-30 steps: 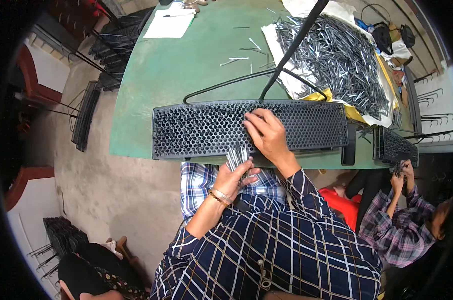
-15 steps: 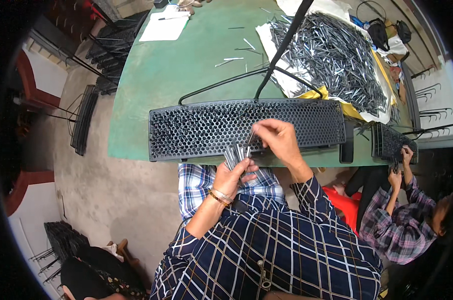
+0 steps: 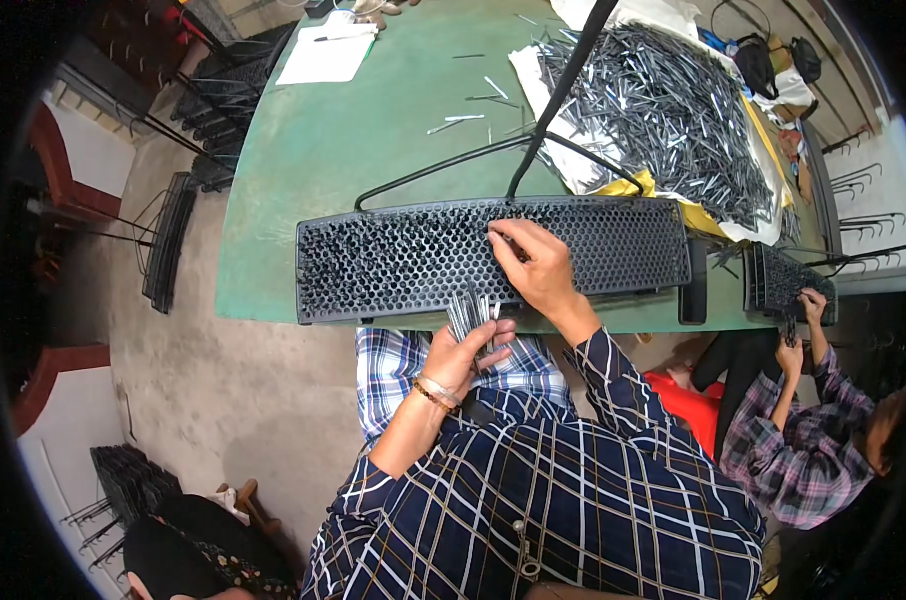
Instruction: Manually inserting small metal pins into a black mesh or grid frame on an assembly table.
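Note:
A long black rack (image 3: 413, 255) full of round holes lies along the front edge of the green table. Its left part has dark pieces standing in many holes; the right part shows bare holes. My left hand (image 3: 461, 352) is closed round a bundle of thin metal strips (image 3: 466, 314), just off the rack's front edge. Over the middle of the rack, my right hand (image 3: 536, 262) has its thumb and fingers pinched together at the holes. Whatever is in that pinch is too small to make out.
A big heap of dark strips (image 3: 663, 120) lies on white and yellow sacking behind the rack. Black rods (image 3: 563, 95) rise from the rack's back edge. A clipboard with paper (image 3: 328, 55) lies far left. At right a co-worker (image 3: 803, 440) handles a similar rack (image 3: 788, 285).
My right hand has moved up and slightly left, from beside the bundle onto the middle of the rack. My left hand with the strips has stayed nearly still.

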`<state>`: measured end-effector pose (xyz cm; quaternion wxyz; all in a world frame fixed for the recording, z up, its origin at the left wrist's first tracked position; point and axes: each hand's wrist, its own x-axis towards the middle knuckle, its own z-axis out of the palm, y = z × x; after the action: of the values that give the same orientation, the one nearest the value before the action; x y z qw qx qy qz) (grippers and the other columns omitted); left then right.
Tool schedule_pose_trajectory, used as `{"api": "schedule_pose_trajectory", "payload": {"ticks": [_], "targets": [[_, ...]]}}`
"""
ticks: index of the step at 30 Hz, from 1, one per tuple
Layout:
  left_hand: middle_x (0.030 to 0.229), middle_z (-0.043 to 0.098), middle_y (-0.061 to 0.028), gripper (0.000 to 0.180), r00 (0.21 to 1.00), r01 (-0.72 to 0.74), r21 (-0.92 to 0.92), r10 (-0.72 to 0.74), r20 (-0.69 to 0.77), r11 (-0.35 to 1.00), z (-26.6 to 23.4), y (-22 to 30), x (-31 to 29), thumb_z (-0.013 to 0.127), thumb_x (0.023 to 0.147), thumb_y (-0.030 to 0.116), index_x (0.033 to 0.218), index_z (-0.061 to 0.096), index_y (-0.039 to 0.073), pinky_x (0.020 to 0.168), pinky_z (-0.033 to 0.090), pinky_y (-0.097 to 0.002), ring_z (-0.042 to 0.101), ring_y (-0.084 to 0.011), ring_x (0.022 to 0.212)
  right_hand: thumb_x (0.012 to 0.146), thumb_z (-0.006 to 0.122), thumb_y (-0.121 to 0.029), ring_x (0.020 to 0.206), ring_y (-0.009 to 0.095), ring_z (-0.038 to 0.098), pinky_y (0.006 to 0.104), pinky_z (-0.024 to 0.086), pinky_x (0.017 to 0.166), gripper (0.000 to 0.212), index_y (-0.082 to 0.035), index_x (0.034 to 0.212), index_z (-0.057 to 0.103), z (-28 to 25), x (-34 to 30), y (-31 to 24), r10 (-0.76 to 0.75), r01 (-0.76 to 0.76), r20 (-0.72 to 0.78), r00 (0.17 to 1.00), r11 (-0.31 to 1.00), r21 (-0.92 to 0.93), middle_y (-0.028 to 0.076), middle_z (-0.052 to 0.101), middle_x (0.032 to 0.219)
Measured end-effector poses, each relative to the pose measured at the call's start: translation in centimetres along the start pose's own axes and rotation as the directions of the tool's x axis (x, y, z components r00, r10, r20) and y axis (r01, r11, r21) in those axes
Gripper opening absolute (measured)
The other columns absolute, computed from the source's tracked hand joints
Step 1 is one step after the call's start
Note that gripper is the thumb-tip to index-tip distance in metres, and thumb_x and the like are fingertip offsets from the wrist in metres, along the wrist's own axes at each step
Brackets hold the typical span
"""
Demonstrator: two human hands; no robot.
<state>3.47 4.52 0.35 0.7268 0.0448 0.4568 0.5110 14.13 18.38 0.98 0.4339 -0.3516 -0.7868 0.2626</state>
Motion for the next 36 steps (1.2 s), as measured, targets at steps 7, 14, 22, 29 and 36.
{"api": "schedule_pose_trajectory", "payload": {"ticks": [7,14,22,29,36], "targets": [[0.101,0.064,-0.0116,0.02,0.999,-0.015,-0.003,0.016,0.03,1.0,-0.1,0.1,-0.2,0.056,0.09,0.011,0.107,0.058,0.0,0.077,0.056,-0.0339,0.064,-0.0223,0.091,0.075,0.066,-0.004,0.071,0.024,0.061,0.0319,0.049,0.061,0.009,-0.002,0.083,0.065,0.1,0.6,-0.8,-0.171,0.161,-0.041,0.984,0.971,-0.178,0.009,0.061,0.082],[0.095,0.063,-0.0085,0.016,0.999,-0.036,-0.043,0.036,0.0,0.998,-0.5,0.1,-0.3,0.057,0.089,0.009,0.103,0.057,0.002,0.076,0.056,-0.0332,0.064,-0.0224,0.091,0.076,0.068,-0.01,0.064,0.017,0.058,0.0282,0.045,0.055,0.014,-0.002,0.088,0.066,-0.4,0.6,-2.1,0.061,-0.052,0.075,0.995,0.992,-0.111,0.007,0.061,0.081],[0.097,0.062,-0.009,0.016,0.986,-0.165,-0.107,0.163,-0.029,0.98,0.2,0.9,-0.5,0.054,0.09,0.007,0.105,0.056,0.001,0.076,0.057,-0.0323,0.064,-0.0222,0.089,0.082,0.067,-0.016,0.064,0.01,0.055,0.0234,0.043,0.056,0.02,0.003,0.089,0.068,-1.2,-1.7,-1.9,0.254,-0.436,0.573,0.78,0.876,0.206,0.005,0.064,0.079],[0.096,0.062,-0.011,0.021,0.996,-0.08,-0.045,0.078,-0.039,0.996,-0.7,0.3,-0.4,0.055,0.09,0.01,0.109,0.055,0.0,0.074,0.057,-0.0336,0.064,-0.0231,0.089,0.084,0.066,-0.014,0.059,0.004,0.053,0.0197,0.041,0.049,0.017,0.0,0.092,0.068,-0.3,0.5,-3.3,0.356,-0.421,0.242,0.903,0.848,0.323,0.002,0.064,0.073],[0.096,0.063,-0.0127,0.022,0.998,-0.059,-0.032,0.059,-0.026,0.998,-0.8,0.2,-0.6,0.055,0.089,0.01,0.108,0.055,-0.001,0.073,0.057,-0.0339,0.065,-0.0241,0.088,0.081,0.066,-0.006,0.066,0.015,0.061,0.0261,0.047,0.057,0.013,0.0,0.092,0.067,2.7,1.8,-2.1,-0.034,0.031,0.027,0.999,0.993,0.118,0.009,0.066,0.08]]}}
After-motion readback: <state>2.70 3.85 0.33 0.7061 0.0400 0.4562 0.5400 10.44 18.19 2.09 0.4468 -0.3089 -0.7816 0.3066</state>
